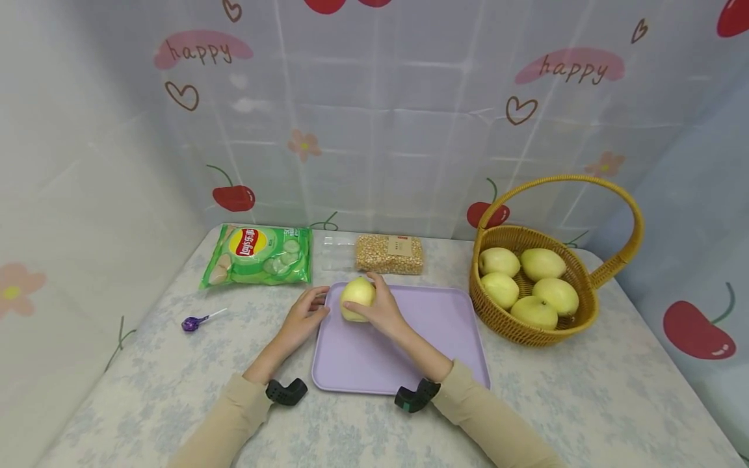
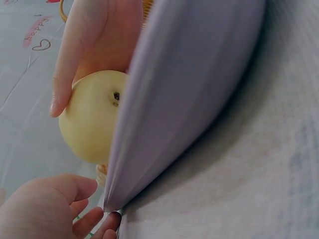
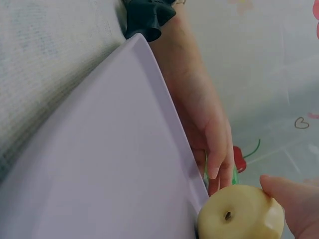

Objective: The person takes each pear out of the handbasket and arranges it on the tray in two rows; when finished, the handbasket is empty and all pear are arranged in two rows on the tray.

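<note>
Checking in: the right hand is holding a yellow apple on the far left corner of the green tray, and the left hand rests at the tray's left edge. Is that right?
Not quite: the tray is lilac purple, not green, as the head view shows. The rest stands: the right hand holds the yellow apple on its far left corner, and the left hand rests at the tray's left edge.

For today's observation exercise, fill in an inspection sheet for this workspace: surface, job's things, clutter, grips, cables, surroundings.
Surface: table under a pale floral cloth.
Job's things: pear on the tray, at its far left corner; basket with five more pears to the right.
Clutter: chips, popcorn, lollipop.
Grips: right hand holds the pear; left hand touches the tray's left edge, fingers relaxed.
Cables: nothing seen.
Surroundings: cherry-print backdrop.
</note>
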A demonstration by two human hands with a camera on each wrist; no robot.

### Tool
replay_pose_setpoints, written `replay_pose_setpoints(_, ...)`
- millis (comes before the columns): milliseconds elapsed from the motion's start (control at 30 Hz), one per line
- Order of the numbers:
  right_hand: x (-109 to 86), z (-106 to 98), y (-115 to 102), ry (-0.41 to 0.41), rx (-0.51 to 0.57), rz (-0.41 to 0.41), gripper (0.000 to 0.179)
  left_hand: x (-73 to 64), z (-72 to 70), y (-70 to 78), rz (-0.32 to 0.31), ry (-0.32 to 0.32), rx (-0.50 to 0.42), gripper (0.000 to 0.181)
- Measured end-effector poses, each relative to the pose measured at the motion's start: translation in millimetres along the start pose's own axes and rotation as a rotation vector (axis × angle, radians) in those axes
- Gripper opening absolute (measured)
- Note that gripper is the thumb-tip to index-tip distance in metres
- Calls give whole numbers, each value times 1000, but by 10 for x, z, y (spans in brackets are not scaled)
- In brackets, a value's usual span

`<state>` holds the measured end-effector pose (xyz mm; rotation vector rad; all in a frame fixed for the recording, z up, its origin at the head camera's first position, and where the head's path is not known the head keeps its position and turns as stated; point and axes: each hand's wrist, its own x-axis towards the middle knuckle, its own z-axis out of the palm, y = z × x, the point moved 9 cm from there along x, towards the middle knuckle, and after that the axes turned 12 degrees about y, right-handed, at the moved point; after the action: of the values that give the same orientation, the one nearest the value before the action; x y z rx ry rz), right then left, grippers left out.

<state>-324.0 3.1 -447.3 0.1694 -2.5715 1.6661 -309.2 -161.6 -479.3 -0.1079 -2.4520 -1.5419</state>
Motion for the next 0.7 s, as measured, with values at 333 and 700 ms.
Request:
replay_pose_setpoints(333,22,-2,35,-15,0,24,84,-65,-44,239,-7,-18,4,43)
replay_pose_setpoints(700,67,-166,-20,18,-10,22,81,-116,-94,411,16,-20,-8,42)
